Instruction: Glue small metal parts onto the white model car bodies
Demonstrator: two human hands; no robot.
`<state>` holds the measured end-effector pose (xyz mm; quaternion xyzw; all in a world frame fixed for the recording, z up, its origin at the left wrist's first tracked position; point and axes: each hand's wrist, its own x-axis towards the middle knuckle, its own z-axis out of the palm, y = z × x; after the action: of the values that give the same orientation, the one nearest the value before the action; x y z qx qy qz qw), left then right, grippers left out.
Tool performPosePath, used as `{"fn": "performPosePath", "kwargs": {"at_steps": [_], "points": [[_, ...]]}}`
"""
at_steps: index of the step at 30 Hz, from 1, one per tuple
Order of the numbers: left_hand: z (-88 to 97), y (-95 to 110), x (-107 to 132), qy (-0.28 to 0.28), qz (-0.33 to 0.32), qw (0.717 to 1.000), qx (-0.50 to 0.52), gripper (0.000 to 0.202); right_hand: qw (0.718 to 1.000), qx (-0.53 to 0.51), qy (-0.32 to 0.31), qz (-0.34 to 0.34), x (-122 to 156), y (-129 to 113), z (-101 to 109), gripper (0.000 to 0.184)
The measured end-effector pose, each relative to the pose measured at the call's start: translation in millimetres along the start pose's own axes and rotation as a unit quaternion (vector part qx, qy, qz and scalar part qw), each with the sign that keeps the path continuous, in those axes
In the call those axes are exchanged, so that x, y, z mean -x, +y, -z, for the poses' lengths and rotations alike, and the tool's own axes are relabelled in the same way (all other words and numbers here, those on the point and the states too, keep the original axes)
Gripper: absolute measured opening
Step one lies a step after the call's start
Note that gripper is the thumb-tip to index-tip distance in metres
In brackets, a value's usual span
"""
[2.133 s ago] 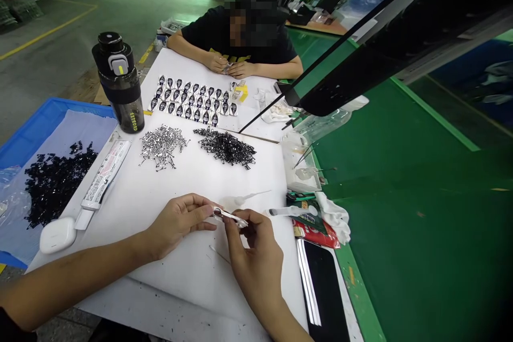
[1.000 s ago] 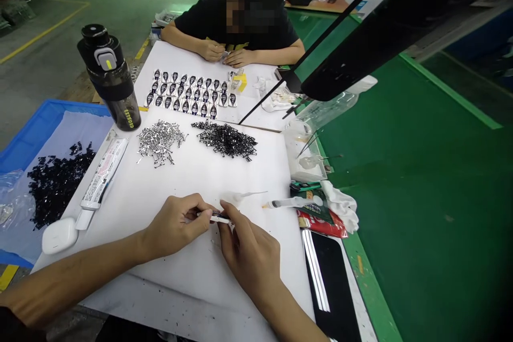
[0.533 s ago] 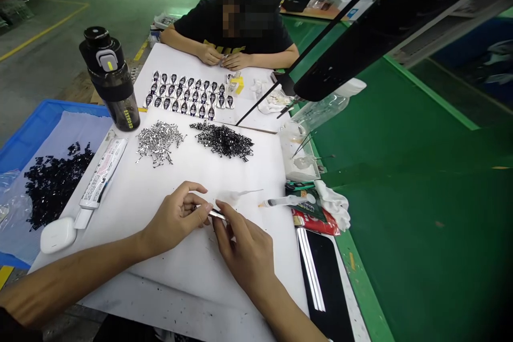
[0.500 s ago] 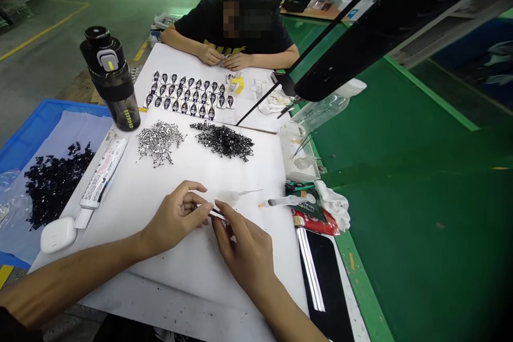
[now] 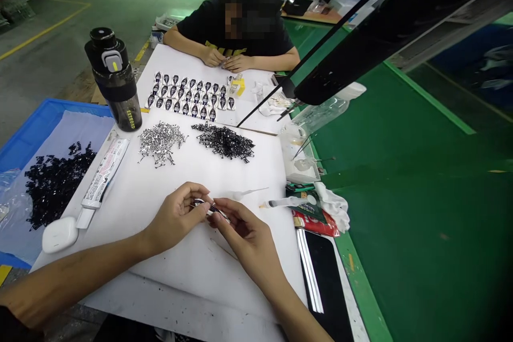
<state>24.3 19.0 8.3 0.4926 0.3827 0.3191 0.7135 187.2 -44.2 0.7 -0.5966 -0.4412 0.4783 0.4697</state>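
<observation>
Far left, grey concrete floor (image 5: 48, 59), a yellow line painted along it. Nearer you, a blue plastic tray (image 5: 24, 128) lined with a thin pale sheet holds a loose heap of small black parts (image 5: 52, 187), glossy and angular. Just beside it, on your white work board (image 5: 132, 208), lie a rounded white earbud case (image 5: 59, 235) and a flattened white tube of adhesive (image 5: 105, 171). A dark water bottle (image 5: 113, 80) with a black cap stands upright at the board's far corner.

Mid-board, two separate piles: thin silver metal pieces (image 5: 161, 142), bright and spiky, and black-and-silver pieces (image 5: 224, 141), tangled together. Beyond them, tidy rows of shield-shaped black-and-silver parts (image 5: 190, 97) fill the far table. A co-worker in a black T-shirt (image 5: 236, 26) sits opposite, both hands (image 5: 222, 59) close together at the table's far edge.

Your left hand (image 5: 174, 219) and right hand (image 5: 248, 240) nearly meet near the board's centre, raised just above it. Your fingertips narrow to a tight pinch on a small black-and-silver part (image 5: 210, 208), its exact shape partly hidden.

Right of that, a plastic syringe (image 5: 288, 203) lies on the board. Past it sit a crumpled white cloth (image 5: 334, 206) and a glossy black smartphone (image 5: 324, 283), with a green bench mat (image 5: 393, 224) beyond.
</observation>
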Motion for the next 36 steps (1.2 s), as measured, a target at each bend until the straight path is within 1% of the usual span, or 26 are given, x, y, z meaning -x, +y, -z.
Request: {"fn": "performPosePath", "kwargs": {"at_steps": [2, 3, 4, 5, 6, 7, 8, 9, 10, 11, 12, 13, 14, 16, 17, 18, 20, 22, 24, 26, 28, 29, 32, 34, 35, 36], "points": [[1.1, 0.9, -2.3, -0.006, 0.013, 1.0, 0.015, 0.026, 1.0, -0.022, -0.005, -0.006, 3.7, 0.4, -1.5, 0.039], [1.5, 1.0, -3.4, -0.005, 0.022, 1.0, 0.022, 0.028, 1.0, -0.017, 0.003, 0.009, 6.7, -0.4, -1.8, 0.037], [1.6, 0.7, -4.3, -0.001, 0.031, 0.999, 0.026, 0.03, 0.999, 0.004, 0.025, 0.042, 10.2, -2.2, -1.0, 0.034], [1.4, 0.1, -4.7, 0.005, 0.037, 0.999, 0.024, 0.031, 0.993, 0.039, 0.061, 0.09, 13.7, -5.3, 1.5, 0.031], [1.1, -0.9, -4.7, 0.01, 0.039, 0.999, 0.016, 0.031, 0.978, 0.083, 0.117, 0.15, 16.7, -9.6, 6.3, 0.029], [0.7, -2.0, -4.4, 0.011, 0.038, 0.999, 0.002, 0.03, 0.949, 0.131, 0.192, 0.215, 18.7, -14.8, 13.9, 0.03], [0.3, -3.1, -3.8, 0.009, 0.035, 0.999, -0.013, 0.028, 0.905, 0.176, 0.277, 0.27, 19.3, -20.3, 24.7, 0.033], [-0.2, -4.0, -3.1, 0.004, 0.032, 0.999, -0.027, 0.025, 0.854, 0.212, 0.363, 0.308, 18.3, -25.3, 38.7, 0.036], [-0.7, -4.5, -2.6, 0.0, 0.031, 0.999, -0.035, 0.024, 0.801, 0.236, 0.443, 0.326, 16.2, -28.8, 55.8, 0.037], [-1.2, -4.5, -2.3, -0.002, 0.034, 0.999, -0.037, 0.022, 0.757, 0.252, 0.509, 0.322, 13.2, -29.8, 75.5, 0.038], [-1.6, -4.1, -2.3, 0.001, 0.042, 0.999, -0.033, 0.022, 0.726, 0.259, 0.559, 0.305, 10.1, -27.6, 97.2, 0.039], [-2.0, -3.4, -2.7, 0.009, 0.05, 0.998, -0.024, 0.021, 0.708, 0.267, 0.589, 0.282, 7.8, -21.8, 120.0, 0.039], [-2.2, -2.4, -3.3, 0.019, 0.058, 0.998, -0.011, 0.021, 0.689, 0.302, 0.609, 0.253, 6.7, -12.4, 142.9, 0.04], [-2.4, -0.9, -4.9, 0.036, 0.068, 0.997, 0.01, 0.021, 0.629, 0.439, 0.617, 0.172, 9.9, 14.5, 185.4, 0.046], [-2.3, -0.4, -5.6, 0.039, 0.071, 0.997, 0.017, 0.021, 0.628, 0.468, 0.605, 0.145, 13.8, 30.1, 203.5, 0.047], [-2.0, -0.3, -6.2, 0.039, 0.073, 0.996, 0.021, 0.021, 0.62, 0.483, 0.604, 0.13, 18.8, 45.8, 218.9, 0.048], [-1.1, -0.5, -7.2, 0.036, 0.078, 0.996, 0.025, 0.023, 0.615, 0.512, 0.591, 0.104, 28.8, 73.5, 241.2, 0.052], [-0.1, -0.5, -7.9, 0.034, 0.081, 0.996, 0.028, 0.025, 0.619, 0.53, 0.574, 0.086, 34.6, 93.6, 253.9, 0.05], [0.3, 0.3, -8.8, 0.034, 0.079, 0.996, 0.029, 0.026, 0.627, 0.536, 0.56, 0.078, 33.5, 105.9, 259.4, 0.045], [-0.7, 1.5, -9.5, 0.033, 0.073, 0.997, 0.024, 0.027, 0.629, 0.531, 0.562, 0.086, 26.1, 112.1, 259.2, 0.044], [-3.4, 2.2, -9.2, 0.029, 0.067, 0.997, 0.003, 0.029, 0.631, 0.521, 0.564, 0.112, 16.1, 113.6, 254.0, 0.044], [-5.1, 2.4, -8.4, 0.026, 0.065, 0.997, -0.013, 0.031, 0.635, 0.516, 0.56, 0.129, 11.4, 113.0, 249.7, 0.041], [-9.7, 6.8, -4.5, 0.013, 0.055, 0.996, -0.073, 0.035, 0.663, 0.514, 0.514, 0.183, 3.0, 107.5, 234.9, 0.023], [-10.3, 17.7, -6.2, 0.014, 0.028, 0.992, -0.123, 0.036, 0.675, 0.517, 0.482, 0.212, 2.4, 102.4, 227.2, 0.015], [-9.8, 26.5, -10.7, 0.026, 0.004, 0.988, -0.151, 0.036, 0.675, 0.519, 0.474, 0.224, 2.9, 100.0, 224.7, 0.014], [-9.1, 37.4, -18.7, 0.056, -0.03, 0.982, -0.179, 0.033, 0.674, 0.52, 0.47, 0.232, 3.6, 97.9, 223.2, 0.014]]}}
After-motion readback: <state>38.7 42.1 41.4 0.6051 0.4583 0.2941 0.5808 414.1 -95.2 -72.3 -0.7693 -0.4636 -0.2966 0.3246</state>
